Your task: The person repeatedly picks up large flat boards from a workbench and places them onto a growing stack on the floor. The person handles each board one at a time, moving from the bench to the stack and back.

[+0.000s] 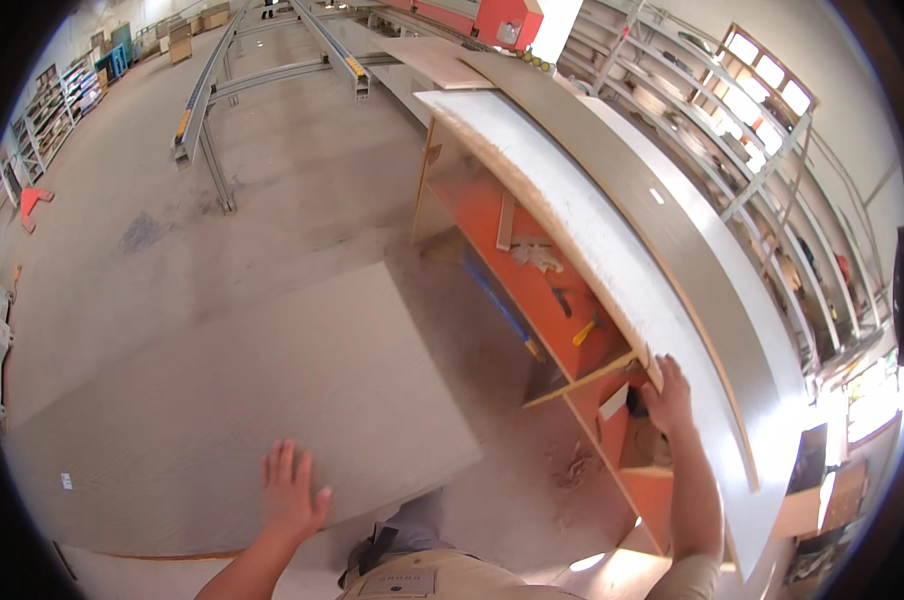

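My left hand lies with its fingers spread on a large grey-brown panel at lower left. A small white label sits near the panel's left end. My right hand rests at the front edge of a white worktop, thumb apart from the fingers, holding nothing that I can see. Below that edge, orange shelves hold a crumpled pale glove, a dark-handled tool and a yellow-handled tool. Close to the right hand, a divided compartment contains a white block and other items, partly hidden.
Long boards lie along the worktop's far side. Metal roller rails stand on the floor ahead, beside a red machine. A tall metal rack with stored pieces lines the right wall. A red angled piece is at far left.
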Motion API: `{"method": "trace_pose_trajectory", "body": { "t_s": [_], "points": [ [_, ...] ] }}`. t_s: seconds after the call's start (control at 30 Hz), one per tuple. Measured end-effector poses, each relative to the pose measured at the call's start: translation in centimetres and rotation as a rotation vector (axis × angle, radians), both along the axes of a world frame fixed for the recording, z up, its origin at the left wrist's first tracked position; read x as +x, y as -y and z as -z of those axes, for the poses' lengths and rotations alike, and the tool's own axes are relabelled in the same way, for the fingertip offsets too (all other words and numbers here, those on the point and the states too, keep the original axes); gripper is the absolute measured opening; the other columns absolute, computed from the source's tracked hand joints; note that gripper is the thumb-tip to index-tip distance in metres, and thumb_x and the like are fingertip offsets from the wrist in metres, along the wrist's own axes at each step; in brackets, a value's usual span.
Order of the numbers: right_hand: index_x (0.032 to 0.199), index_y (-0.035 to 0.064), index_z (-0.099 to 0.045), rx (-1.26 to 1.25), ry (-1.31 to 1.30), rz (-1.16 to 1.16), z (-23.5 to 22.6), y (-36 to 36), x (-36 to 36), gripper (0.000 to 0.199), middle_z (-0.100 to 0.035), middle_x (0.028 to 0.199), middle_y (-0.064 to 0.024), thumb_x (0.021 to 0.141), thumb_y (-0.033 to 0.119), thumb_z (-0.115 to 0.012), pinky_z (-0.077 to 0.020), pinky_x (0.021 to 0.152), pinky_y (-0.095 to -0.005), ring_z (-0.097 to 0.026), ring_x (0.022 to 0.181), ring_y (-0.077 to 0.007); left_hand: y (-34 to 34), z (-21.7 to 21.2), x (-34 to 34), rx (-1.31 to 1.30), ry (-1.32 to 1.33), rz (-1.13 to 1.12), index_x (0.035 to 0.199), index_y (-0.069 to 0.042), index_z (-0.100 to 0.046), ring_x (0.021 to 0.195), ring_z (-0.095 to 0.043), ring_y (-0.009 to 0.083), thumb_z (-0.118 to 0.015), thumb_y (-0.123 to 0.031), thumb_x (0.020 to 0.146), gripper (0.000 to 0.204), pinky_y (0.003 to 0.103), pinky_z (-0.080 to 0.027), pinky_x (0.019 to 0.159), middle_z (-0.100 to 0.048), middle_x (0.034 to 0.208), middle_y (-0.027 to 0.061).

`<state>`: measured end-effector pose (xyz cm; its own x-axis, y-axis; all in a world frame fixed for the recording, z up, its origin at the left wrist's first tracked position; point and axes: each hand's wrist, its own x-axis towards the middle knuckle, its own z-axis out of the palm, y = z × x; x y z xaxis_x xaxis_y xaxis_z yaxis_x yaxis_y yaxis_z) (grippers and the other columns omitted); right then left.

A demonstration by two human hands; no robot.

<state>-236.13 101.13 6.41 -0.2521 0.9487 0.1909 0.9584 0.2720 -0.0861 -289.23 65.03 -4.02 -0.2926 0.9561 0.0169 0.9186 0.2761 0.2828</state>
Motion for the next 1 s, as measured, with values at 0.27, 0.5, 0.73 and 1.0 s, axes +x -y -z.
{"method": "trace_pose_trajectory", "body": {
  "t_s": [0.27,0.5,0.73,1.0],
  "points": [
    [0.143,0.0106,-0.046,0.090,-0.059,0.267,2.8,-27.4,11.0,0.051,-0.043,0.151,-0.0175,0.096,0.030,-0.054,-0.0319,0.114,-0.0503,-0.039,0.139,-0.0360,-14.1,-3.7,10.7,0.508,0.242,-0.274,0.126,0.002,-0.053,0.130,-0.045,0.0413,-0.058,-0.015,0.091,0.039,0.052,-0.031,0.113,-0.050,0.135,0.0235],
    [0.155,0.0171,-0.029,-0.112,0.018,0.513,4.4,-33.6,14.6,0.063,-0.027,0.161,-0.0131,0.099,0.044,-0.043,-0.0183,0.118,-0.0576,-0.020,0.149,-0.0350,-32.3,-9.0,22.8,0.487,0.243,0.215,0.117,-0.003,-0.059,0.121,-0.052,0.0398,-0.067,-0.021,0.086,0.036,0.047,-0.045,0.101,-0.052,0.131,0.0211],
    [0.156,0.0135,-0.028,-0.117,-0.046,0.436,4.7,-29.5,17.3,0.069,-0.024,0.162,-0.0142,0.097,0.043,-0.048,-0.0127,0.120,-0.0580,-0.015,0.151,-0.0366,-54.4,-5.2,31.5,0.480,0.161,0.180,0.128,0.000,-0.050,0.129,-0.044,0.0421,-0.067,-0.024,0.089,0.049,0.049,-0.039,0.106,-0.045,0.139,0.0230],
    [0.154,0.0056,-0.029,-0.090,-0.125,0.456,5.6,-17.4,30.3,0.071,-0.031,0.159,-0.0173,0.094,0.033,-0.053,-0.0126,0.120,-0.0543,-0.020,0.149,-0.0391,-62.6,-1.6,35.1,0.285,0.018,0.080,0.134,0.004,-0.042,0.141,-0.030,0.0437,-0.059,-0.031,0.093,0.057,0.054,-0.023,0.117,-0.038,0.145,0.0258]
  ]
}}
